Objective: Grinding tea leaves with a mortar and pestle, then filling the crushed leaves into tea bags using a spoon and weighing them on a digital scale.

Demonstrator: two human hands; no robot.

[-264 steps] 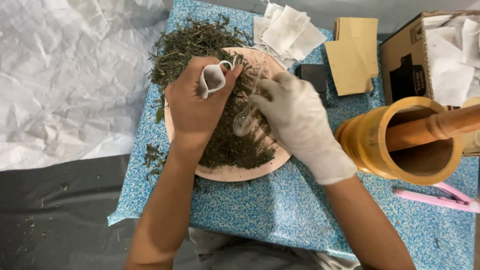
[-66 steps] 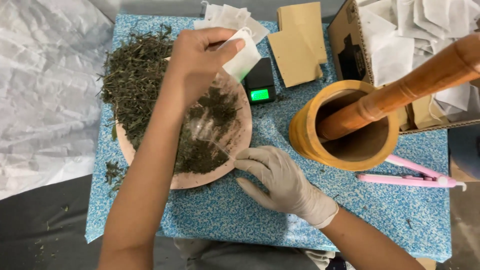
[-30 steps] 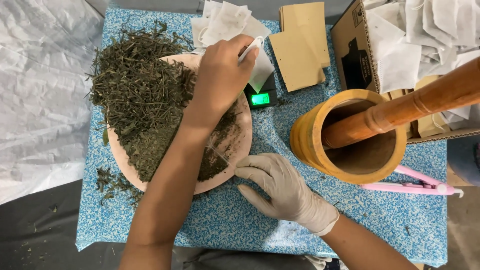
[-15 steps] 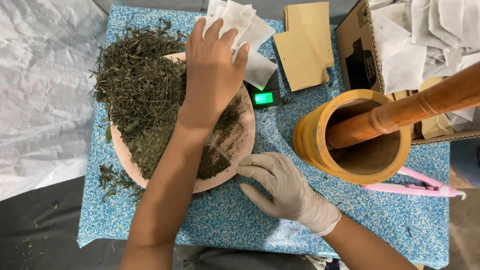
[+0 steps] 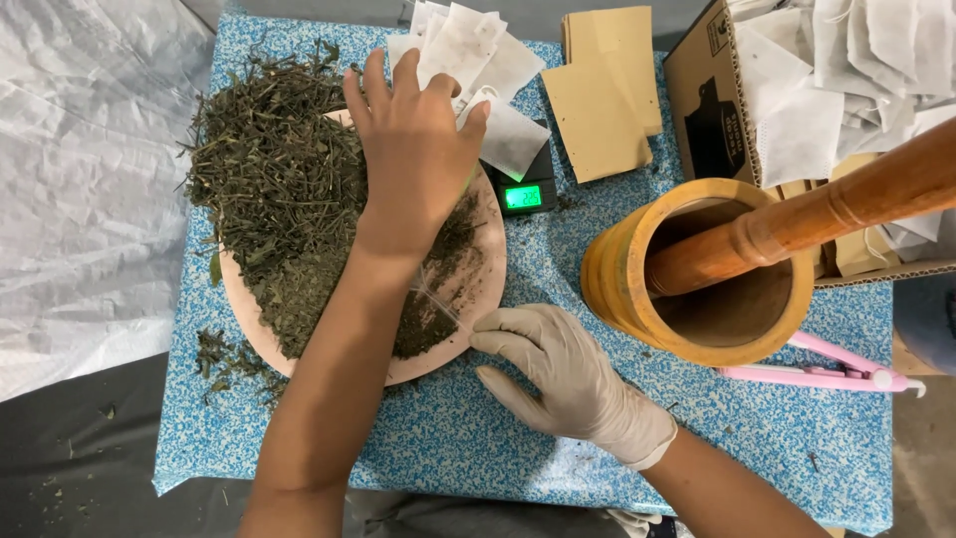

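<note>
On blue speckled table [image 5: 498,448]: big wooden mortar [image 5: 697,274], round tray [image 5: 453,344] heaped with dried herbs [image 5: 279,189]. Left hand [image 5: 413,149], fingers spread, rests on paper sachet [image 5: 508,134] atop small scale [image 5: 528,189]. Sachet likely light, flimsy, tearable; pinch by edge. Gloved right hand [image 5: 558,374] lies loosely open at tray rim, holding nothing.

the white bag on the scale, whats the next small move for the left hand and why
Probably lift the left hand clear: it lies over the white bag on the small scale, whose display is lit, so its weight could skew the reading.
</note>
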